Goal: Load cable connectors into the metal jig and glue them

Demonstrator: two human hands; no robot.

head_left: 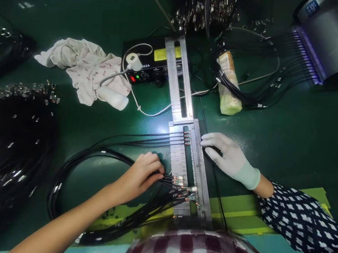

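My bare left hand (147,171) pinches several thin black cables just left of a slotted metal fixture (175,162). Small connectors (178,179) with orange wires at the ends of these cables lie over the fixture's lower part. Farther up, several cables rest side by side across the fixture, their connector ends (187,137) over its slot. My right hand (227,155), in a white glove, holds nothing; its fingers are stretched out, with the tips at the fixture's right edge. Whether they touch it I cannot tell. A coiled cable bundle (58,184) loops round below my left forearm.
Behind the fixture stands a black control box (150,64), partly under a slotted metal bar (172,79). A crumpled cloth (86,66) and white bottle (113,97) lie left. At right are a wrapped roll (230,88) and a grey lamp with purple light (331,41). Cable heaps (15,151) sit far left.
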